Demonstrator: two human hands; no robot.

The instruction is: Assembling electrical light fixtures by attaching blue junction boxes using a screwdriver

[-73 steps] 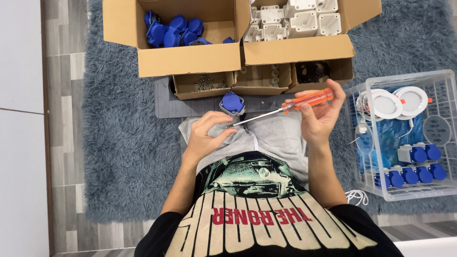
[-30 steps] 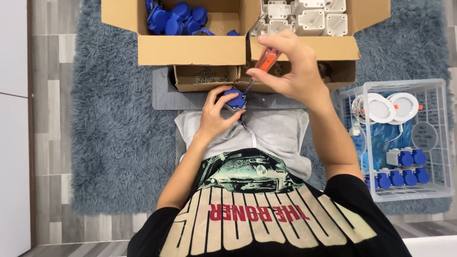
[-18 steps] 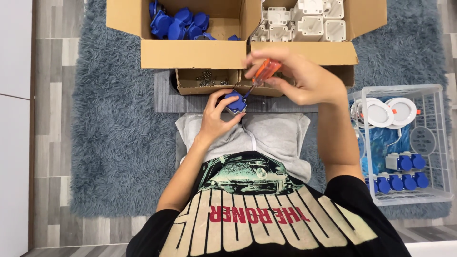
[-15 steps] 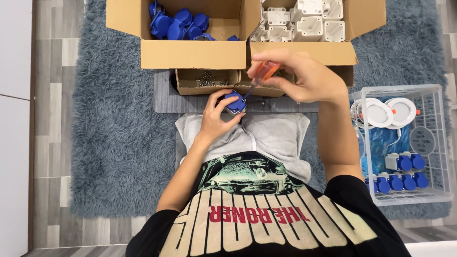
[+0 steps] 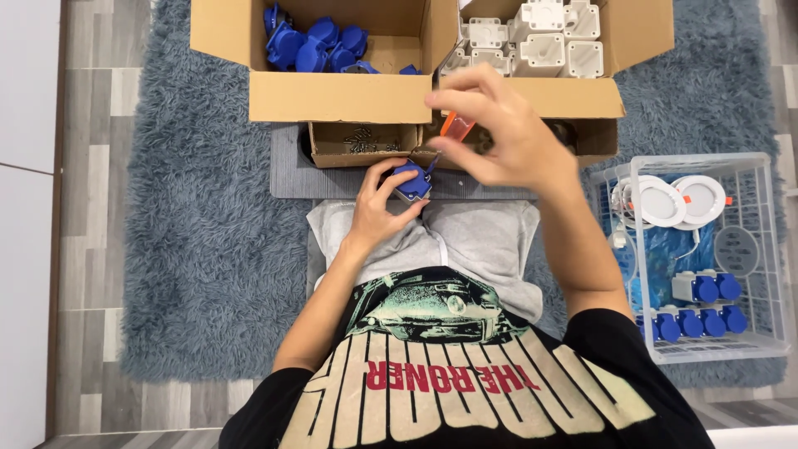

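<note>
Gripping a blue socket [image 5: 412,180] over the lap, the left hand [image 5: 376,206] has its fingers closed round the part. Above it, the right hand [image 5: 499,133] pinches the orange handle of a screwdriver [image 5: 455,127], whose shaft slants down to the socket. Behind stand a box of blue sockets [image 5: 332,100], a box of white housings [image 5: 573,87] and a small screw box [image 5: 366,154]. A wire basket [image 5: 761,249] sits at the right on the rug [image 5: 199,249].
</note>
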